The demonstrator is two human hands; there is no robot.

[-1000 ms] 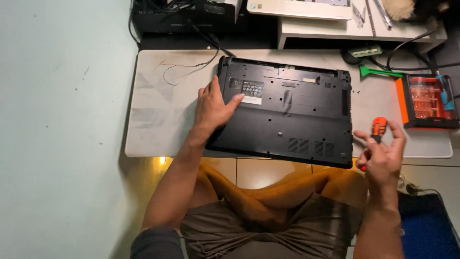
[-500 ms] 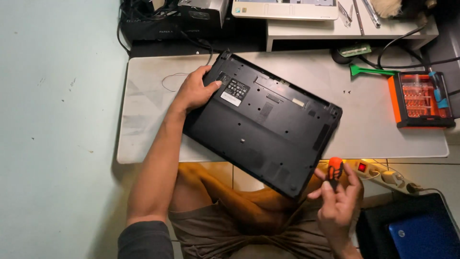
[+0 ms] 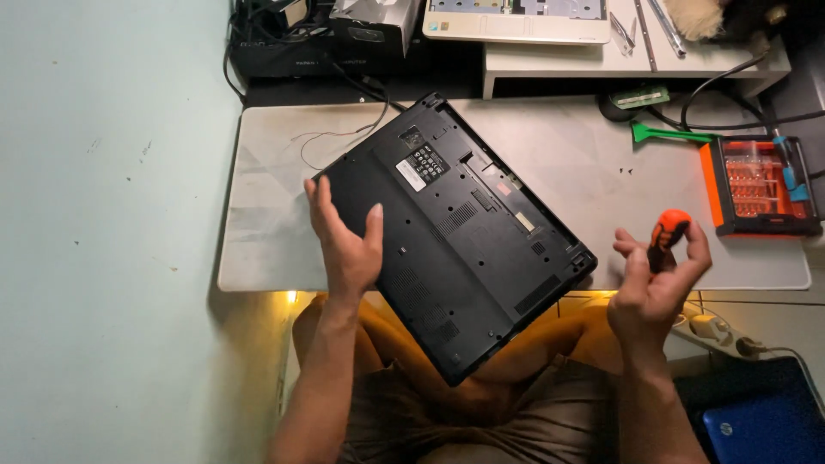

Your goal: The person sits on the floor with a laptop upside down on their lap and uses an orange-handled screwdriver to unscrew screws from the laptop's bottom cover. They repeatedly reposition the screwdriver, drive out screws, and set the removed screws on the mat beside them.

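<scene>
A black laptop (image 3: 464,232) lies upside down and turned diagonally on a low grey table (image 3: 567,163); its near corner hangs off the front edge over my lap. My left hand (image 3: 348,236) grips the laptop's left edge, thumb on the underside. To the right of the laptop, at the table's front edge, my right hand (image 3: 657,275) holds a small screwdriver with an orange and black handle (image 3: 666,232), clear of the laptop.
An orange tray of screwdriver bits (image 3: 760,185) sits at the table's right end, a green pry tool (image 3: 666,133) beside it. Cables, black gear and a white shelf with another device (image 3: 516,17) line the back. A power strip (image 3: 718,331) lies on the floor at right.
The laptop has been rotated further clockwise and pulled so one corner overhangs my lap. My left hand moved from the top to its left edge. My right hand rose with the screwdriver.
</scene>
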